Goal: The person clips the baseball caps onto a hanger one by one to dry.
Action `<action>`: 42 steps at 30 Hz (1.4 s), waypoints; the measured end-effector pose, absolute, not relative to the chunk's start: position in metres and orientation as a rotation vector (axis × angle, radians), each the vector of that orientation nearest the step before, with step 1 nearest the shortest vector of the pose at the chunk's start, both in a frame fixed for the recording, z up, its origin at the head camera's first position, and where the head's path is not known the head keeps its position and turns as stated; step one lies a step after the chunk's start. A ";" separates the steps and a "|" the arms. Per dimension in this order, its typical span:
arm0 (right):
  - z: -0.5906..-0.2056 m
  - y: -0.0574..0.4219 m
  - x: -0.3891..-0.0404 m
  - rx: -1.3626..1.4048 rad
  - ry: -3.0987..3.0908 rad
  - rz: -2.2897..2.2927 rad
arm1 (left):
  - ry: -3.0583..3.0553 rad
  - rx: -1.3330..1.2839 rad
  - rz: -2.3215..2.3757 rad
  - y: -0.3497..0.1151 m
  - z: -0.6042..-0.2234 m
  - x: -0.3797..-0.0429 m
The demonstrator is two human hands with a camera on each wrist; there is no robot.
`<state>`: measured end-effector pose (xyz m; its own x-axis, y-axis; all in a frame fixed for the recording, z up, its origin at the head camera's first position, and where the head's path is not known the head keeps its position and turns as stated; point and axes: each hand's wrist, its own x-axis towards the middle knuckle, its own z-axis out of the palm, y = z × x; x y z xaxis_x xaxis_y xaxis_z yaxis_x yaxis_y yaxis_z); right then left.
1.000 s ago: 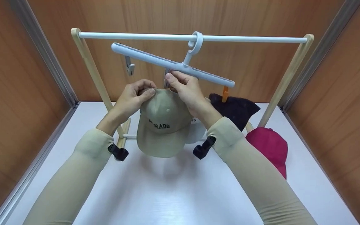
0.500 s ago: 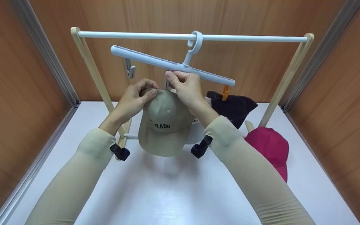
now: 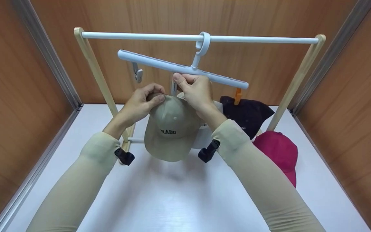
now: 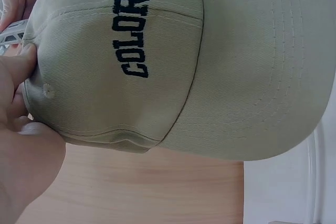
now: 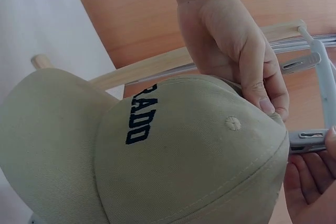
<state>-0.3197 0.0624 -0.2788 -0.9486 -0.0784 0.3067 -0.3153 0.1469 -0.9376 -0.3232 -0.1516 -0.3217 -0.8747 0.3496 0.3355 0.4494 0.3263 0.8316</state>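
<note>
A khaki baseball cap [image 3: 172,127] with COLORADO lettering hangs brim-down from my left hand [image 3: 140,104], which pinches the top of its crown between thumb and fingers. Just above, my right hand [image 3: 196,91] grips the grey middle clip [image 3: 174,87] under a pale blue hanger [image 3: 163,64]. In the right wrist view, the clip [image 5: 307,141] points at the pinched fold of the cap [image 5: 205,129], its tip right at the fabric. The hanger tilts, left end high, hooked over a white rail [image 3: 140,36].
Another grey clip [image 3: 137,73] dangles from the hanger's left side. At its right end an orange clip [image 3: 238,96] holds a black cap [image 3: 248,114]. A white cap [image 3: 201,138] shows partly behind the khaki one. A crimson cap [image 3: 279,153] is at the right, beside the wooden stand [image 3: 293,85].
The hanger's left end has dipped slightly and the hanger has shifted a little right. Both hands and the khaki cap have moved slightly right, while their grips look the same.
</note>
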 end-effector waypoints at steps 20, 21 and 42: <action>-0.280 0.063 -0.321 0.366 -2.245 1.825 | -2.344 -0.724 -1.752 -0.143 -0.326 -0.323; -0.280 0.063 -0.321 0.366 -2.245 1.827 | -2.333 -0.729 -1.759 -0.142 -0.326 -0.323; -0.285 0.067 -0.321 0.345 -2.239 1.693 | -2.288 -0.626 -1.735 -0.117 -0.328 -0.313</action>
